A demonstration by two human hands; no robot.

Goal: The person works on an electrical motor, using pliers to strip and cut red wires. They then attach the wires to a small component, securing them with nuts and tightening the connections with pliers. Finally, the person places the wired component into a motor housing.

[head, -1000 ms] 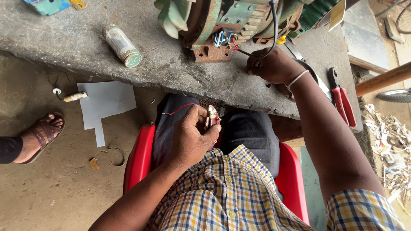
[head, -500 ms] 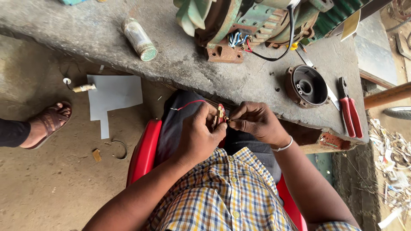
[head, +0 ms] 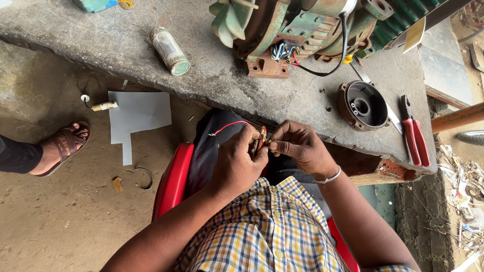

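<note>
My left hand (head: 237, 163) is closed around a small red and brass part (head: 261, 138) with a thin red wire (head: 228, 126) curling off it to the left. My right hand (head: 301, 147) meets it from the right, fingertips pinched on the same part. Both hands hover over my lap, just below the front edge of the concrete bench (head: 212, 75). I sit on a red plastic chair (head: 171, 184). A rusty green electric motor (head: 297, 30) with exposed coloured wires stands on the bench above my hands.
On the bench lie a round motor end cover (head: 362, 106), red-handled pliers (head: 414, 136) and a cylindrical capacitor (head: 170, 51). A white paper sheet (head: 136, 113) and small scraps lie on the dirt floor. Another person's sandalled foot (head: 60, 147) rests at left.
My right hand came down from the motor on the bench and joined my left hand at the small part. The view shifted slightly.
</note>
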